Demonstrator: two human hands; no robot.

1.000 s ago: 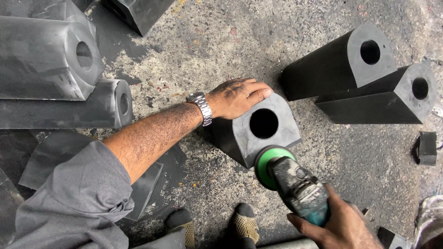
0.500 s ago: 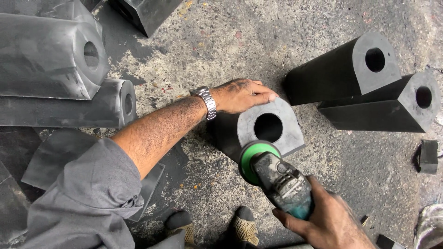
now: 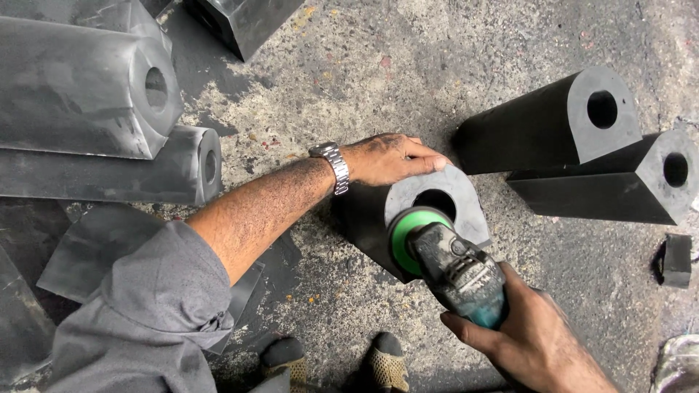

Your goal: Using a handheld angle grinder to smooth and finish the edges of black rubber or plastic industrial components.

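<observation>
In the head view, a black rubber block (image 3: 429, 218) on the floor (image 3: 349, 80) is pressed from its 10 o'clock by the flat left hand (image 3: 386, 159). A grinder (image 3: 451, 266) is gripped by the right hand (image 3: 531, 342), its green disc (image 3: 408, 233) touching the block's holed face at 7 o'clock.

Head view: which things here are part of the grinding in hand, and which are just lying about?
In use:
- short black rubber block with round hole, steadied by the left hand
- angle grinder with green disc guard, gripped by the right hand

Lying about:
- two long black D-shaped rubber blocks
- dusty grey rubber blocks
- small black rubber offcut
</observation>
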